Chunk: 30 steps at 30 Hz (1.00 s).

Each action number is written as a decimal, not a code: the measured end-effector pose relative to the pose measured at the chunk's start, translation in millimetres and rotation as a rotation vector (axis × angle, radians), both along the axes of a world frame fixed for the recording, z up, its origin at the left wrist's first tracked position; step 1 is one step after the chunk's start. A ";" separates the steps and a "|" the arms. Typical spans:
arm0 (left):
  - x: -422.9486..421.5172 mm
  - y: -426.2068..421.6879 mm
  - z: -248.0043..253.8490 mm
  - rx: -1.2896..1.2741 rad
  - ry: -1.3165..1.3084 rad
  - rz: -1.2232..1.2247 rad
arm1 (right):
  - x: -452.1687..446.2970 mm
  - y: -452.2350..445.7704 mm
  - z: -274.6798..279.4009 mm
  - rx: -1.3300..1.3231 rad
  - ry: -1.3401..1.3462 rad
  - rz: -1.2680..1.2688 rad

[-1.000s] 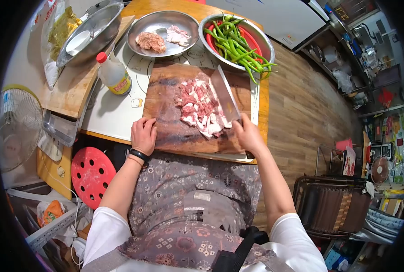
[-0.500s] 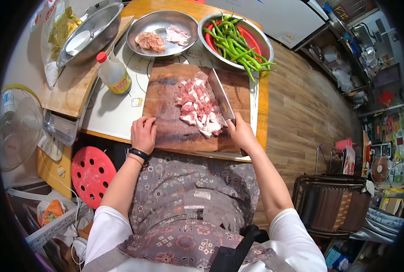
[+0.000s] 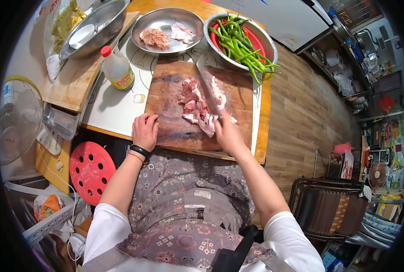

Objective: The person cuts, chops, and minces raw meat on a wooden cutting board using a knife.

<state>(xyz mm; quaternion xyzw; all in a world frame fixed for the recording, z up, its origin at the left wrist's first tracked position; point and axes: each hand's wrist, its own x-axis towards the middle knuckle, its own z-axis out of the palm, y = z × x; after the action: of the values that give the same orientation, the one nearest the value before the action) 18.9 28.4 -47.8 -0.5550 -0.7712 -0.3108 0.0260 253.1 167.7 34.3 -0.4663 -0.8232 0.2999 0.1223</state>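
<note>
A wooden cutting board (image 3: 168, 102) lies on the table with chopped raw meat (image 3: 191, 97) on it. My right hand (image 3: 229, 134) is closed round the handle of a cleaver (image 3: 207, 88), whose blade lies across the meat, with pieces on both sides. On the board's near left edge rests my left hand (image 3: 145, 132), fingers curled over the rim, holding no loose object. Behind the board, a metal plate (image 3: 168, 18) bears two portions of meat. A metal bowl (image 3: 273, 51) beside it holds a red basket with green peppers (image 3: 240, 43).
A bottle with a red cap (image 3: 117, 70) stands left of the board. Farther left are a tilted metal basin (image 3: 104, 27), a wooden plank (image 3: 70, 93) and a fan (image 3: 20, 120). A red stool (image 3: 92, 172) is below the table's left side; folded chairs (image 3: 326, 206) stand right.
My right hand and the cleaver have moved left, from the meat's right side into the pile, which is now parted. My left hand stays on the board's edge. The view has shifted slightly.
</note>
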 end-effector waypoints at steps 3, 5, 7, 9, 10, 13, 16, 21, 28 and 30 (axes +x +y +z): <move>-2.7 5.9 1.8 0.013 0.014 -0.011 | -0.3 17.0 22.0 -0.053 -0.069 0.051; 0.4 -0.7 -2.8 0.002 -0.004 -0.002 | -2.8 1.9 49.0 -0.055 0.121 0.017; -1.1 1.0 -0.7 0.005 -0.008 -0.006 | 1.0 0.9 28.7 0.000 0.057 -0.011; -0.7 2.4 1.3 0.009 -0.001 -0.004 | 10.4 19.7 -3.4 0.000 -0.210 0.019; 0.3 1.2 1.8 -0.001 0.003 -0.008 | 10.8 27.3 10.8 -0.031 -0.231 0.054; -0.5 1.3 0.1 0.000 -0.004 -0.006 | 12.3 19.8 33.2 -0.104 -0.137 0.040; -0.1 1.0 1.1 -0.018 -0.003 0.000 | 14.7 13.0 9.7 0.039 -0.012 -0.095; 1.1 -0.7 -1.4 -0.014 0.002 -0.004 | 24.8 21.1 45.0 -0.062 0.076 -0.051; 0.4 2.1 -0.3 0.004 0.005 0.001 | 40.4 27.2 29.0 -0.179 -0.061 -0.108; -1.4 1.9 0.0 -0.017 -0.005 0.011 | 36.9 8.2 37.6 -0.093 0.071 -0.173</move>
<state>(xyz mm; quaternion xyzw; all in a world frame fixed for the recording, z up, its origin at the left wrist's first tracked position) 17.6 30.3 -47.8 -0.5502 -0.7770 -0.3053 0.0212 290.1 175.8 72.0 -0.5300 -0.7602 0.3423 0.1552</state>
